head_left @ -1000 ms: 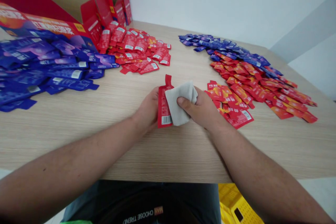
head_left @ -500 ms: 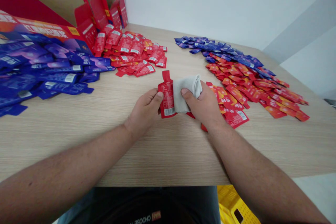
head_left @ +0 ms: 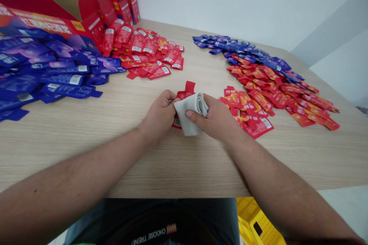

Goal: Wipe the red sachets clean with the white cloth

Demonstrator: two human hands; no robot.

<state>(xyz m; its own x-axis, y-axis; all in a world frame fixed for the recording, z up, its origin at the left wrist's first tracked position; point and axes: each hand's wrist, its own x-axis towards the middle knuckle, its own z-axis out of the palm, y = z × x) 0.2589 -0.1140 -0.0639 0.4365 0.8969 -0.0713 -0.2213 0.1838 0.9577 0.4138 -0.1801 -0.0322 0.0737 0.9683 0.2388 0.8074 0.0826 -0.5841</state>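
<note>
1. Okay, the person's left hand point(head_left: 159, 116) is curled shut around a small red foil pouch point(head_left: 185, 92).
2. The right hand point(head_left: 217, 116) is shut too. It grips a soft, pale grey cloth point(head_left: 189, 115) with the thumb on top, and it presses the cloth onto the pouch.
3. The pouch sits between the two hands, just above a long bench of pale wood-grain point(head_left: 71, 122). The cloth hides most of it. Only its red top and a low corner show.
4. Just beside the right hand lies a loose patch of red and orange pouches point(head_left: 248, 113). It runs back into a long red row point(head_left: 287, 97), and that row touches a row of dark blue pouches point(head_left: 235, 45) near the far edge.
5. To the left is a big heap of shiny blue and purple pouches point(head_left: 57, 72), with a heap of red pouches point(head_left: 143, 50) right next to it.
6. Behind those heaps stands a bright printed box point(head_left: 37, 21), and red card flaps point(head_left: 107, 5) stick up at the back corner.
7. Down by the floor, past the bench edge, is a yellow plastic crate point(head_left: 258, 226).
</note>
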